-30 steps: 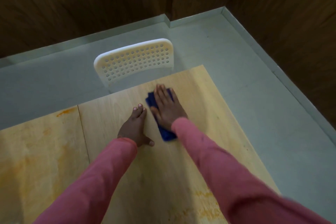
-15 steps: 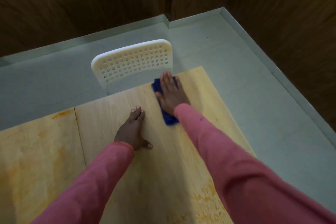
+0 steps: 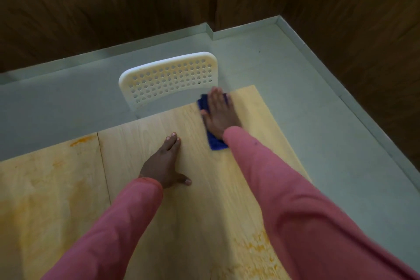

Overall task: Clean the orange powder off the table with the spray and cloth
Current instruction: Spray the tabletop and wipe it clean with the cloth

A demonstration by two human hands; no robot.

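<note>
Pressing flat on blue cloth (image 3: 214,142): right hand (image 3: 219,116)

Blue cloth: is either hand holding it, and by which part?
Neither grips it. The right hand presses flat on the blue cloth, covering its middle, with both ends showing. The left hand rests flat on the table, holding nothing.

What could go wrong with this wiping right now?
The right hand presses the dark blue cloth at the pale wooden table's far edge, so orange powder may get pushed onto the white perforated plastic chair. Orange powder smears near the right sleeve could stain it.
</note>
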